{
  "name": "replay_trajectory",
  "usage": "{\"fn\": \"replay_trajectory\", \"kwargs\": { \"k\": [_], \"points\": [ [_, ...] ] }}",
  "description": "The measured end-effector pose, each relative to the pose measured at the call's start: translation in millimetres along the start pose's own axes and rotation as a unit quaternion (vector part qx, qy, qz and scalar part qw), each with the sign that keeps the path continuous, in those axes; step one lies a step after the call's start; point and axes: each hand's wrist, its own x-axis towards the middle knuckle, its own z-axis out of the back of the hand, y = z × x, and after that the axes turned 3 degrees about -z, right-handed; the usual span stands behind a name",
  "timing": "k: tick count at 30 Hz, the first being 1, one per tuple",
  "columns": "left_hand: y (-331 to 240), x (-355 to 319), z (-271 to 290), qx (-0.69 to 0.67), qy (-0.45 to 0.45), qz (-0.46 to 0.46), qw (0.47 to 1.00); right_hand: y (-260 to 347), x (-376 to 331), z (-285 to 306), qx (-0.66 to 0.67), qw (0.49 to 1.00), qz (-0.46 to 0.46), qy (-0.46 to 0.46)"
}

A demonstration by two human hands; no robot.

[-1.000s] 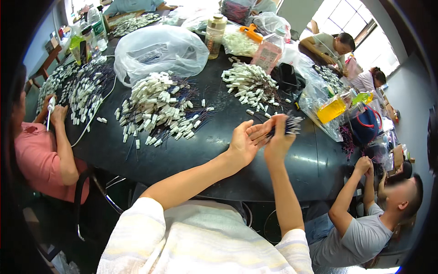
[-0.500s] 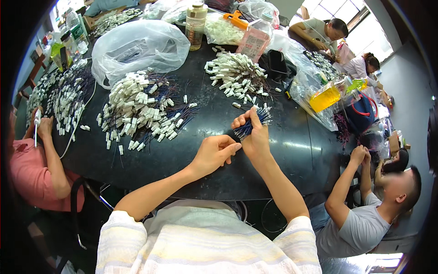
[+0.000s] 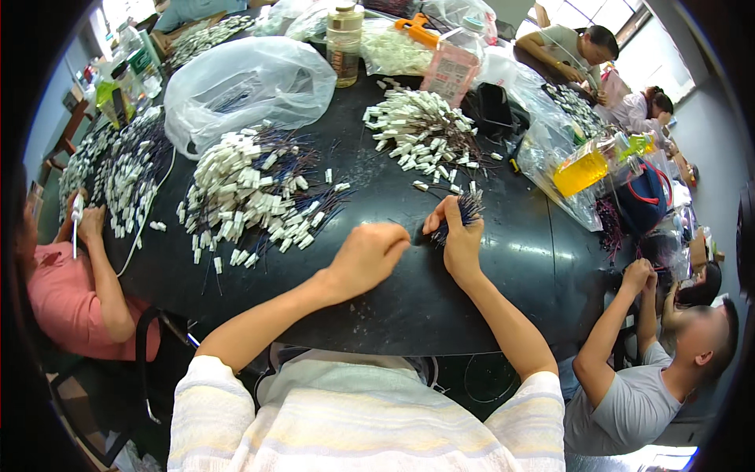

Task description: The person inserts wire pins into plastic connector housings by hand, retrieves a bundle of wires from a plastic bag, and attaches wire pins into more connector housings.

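Note:
My right hand [image 3: 462,240] is closed around a bundle of thin dark blue wires [image 3: 470,206], whose fine ends fan out above the thumb. To its left, a small gap away, my left hand [image 3: 370,256] is pinched closed with its back toward me. Whatever lies between its fingertips is too small or hidden to make out. Just beyond the right hand sits a pile of white connectors on brown wires [image 3: 421,130]. Further left, a larger heap of white connectors on dark blue wires [image 3: 248,189] spreads over the black table [image 3: 377,315].
Behind the heaps stand a clear plastic bag [image 3: 252,86], a bottle [image 3: 344,47] and a pink-labelled jug [image 3: 452,67]. An orange tool [image 3: 417,30] lies there too. At right are a yellow-liquid bottle [image 3: 580,173] and a dark bag [image 3: 643,200]. Co-workers sit around the table.
My left hand has come away from the right wrist, and its fingers have curled in. My right hand still grips the wires, its fingers turned a little. The whole view has shifted slightly.

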Motion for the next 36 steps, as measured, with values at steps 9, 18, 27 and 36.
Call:
{"fn": "replay_trajectory", "kwargs": {
  "k": [9, 18, 27, 36],
  "points": [
    [52, 92, -3, 0.209, -0.119, -0.095, 0.966, 8, 22, 39, 0.051, 0.991, -0.037, -0.121],
    [68, 115, -21, 0.290, -0.150, -0.012, 0.945, 20, 23, 47, 0.155, 0.970, -0.183, 0.040],
    [58, 97, -12, 0.149, -0.105, 0.060, 0.981, 20, 20, 51, 0.123, 0.969, -0.198, 0.086],
    [25, 46, -10, -0.268, -0.053, 0.226, 0.935, 24, 13, 30, -0.031, 0.975, -0.214, 0.060]
  ]
}}
